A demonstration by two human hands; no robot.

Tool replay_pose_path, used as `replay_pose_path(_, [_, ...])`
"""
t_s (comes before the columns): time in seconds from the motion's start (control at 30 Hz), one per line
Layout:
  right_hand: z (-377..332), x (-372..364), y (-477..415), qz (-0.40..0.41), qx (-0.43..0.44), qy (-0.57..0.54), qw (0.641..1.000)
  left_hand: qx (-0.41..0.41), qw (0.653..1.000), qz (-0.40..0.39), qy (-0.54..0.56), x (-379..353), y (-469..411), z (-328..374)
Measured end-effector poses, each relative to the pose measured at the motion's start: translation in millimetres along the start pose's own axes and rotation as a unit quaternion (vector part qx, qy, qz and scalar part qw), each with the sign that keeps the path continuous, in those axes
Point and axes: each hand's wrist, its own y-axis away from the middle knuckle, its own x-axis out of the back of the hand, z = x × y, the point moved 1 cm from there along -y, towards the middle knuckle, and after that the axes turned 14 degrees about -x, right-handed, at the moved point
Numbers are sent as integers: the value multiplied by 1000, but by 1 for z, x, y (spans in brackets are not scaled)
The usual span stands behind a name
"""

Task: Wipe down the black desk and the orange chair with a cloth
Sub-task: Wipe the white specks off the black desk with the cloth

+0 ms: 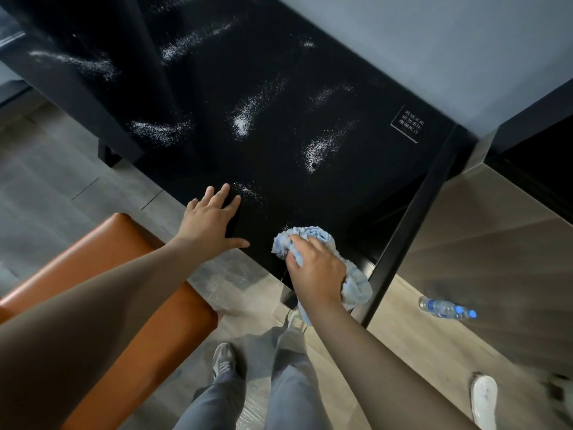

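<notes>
Orange chair (124, 274) sits nearest, on my left. My right hand (316, 268) grips the blue cloth (313, 232) at the black worktop's (279, 175) near edge; my left hand (210, 218) lies flat and open beside it. Dust (242, 122) streaks lie beyond, so I judge forward sweeps come next.

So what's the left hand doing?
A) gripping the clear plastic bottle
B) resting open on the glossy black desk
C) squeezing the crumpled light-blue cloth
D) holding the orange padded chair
B: the left hand lies with fingers spread on the glossy black desk; the right hand grips the crumpled light-blue cloth.
</notes>
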Motion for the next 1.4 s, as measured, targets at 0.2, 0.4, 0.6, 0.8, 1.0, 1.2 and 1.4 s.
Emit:
replay_pose_path(0.2, [-1, -4, 21, -17, 4, 15, 1000, 5, 1000, 6, 1, -1, -1, 0])
replay_pose_path(0.4, [-7, 0, 49, -42, 8, 22, 999, 4, 1000, 4, -4, -1, -1, 1])
replay_pose_path(0.6, [-8, -2, 80, -169, 33, 56, 983, 4, 1000, 10, -7, -2, -2, 0])
replay_pose_path(0.8, [2, 10, 101, -212, -53, 17, 976, 4, 1000, 5, -6, -1, -2, 0])
replay_pose_path(1.0, [-3, 40, 78, -122, -90, -90, 984, 2, 1000, -4, -12, 5, 0, 2])
replay_pose_path(1.2, [-12, 61, 39, -20, -87, -106, 990, 4, 1000, -15, -14, 6, 0, 5])
replay_pose_path(1.4, [-9, 84, -7, -11, -97, -90, 991, 12, 999, -35, -16, 8, -1, 6])
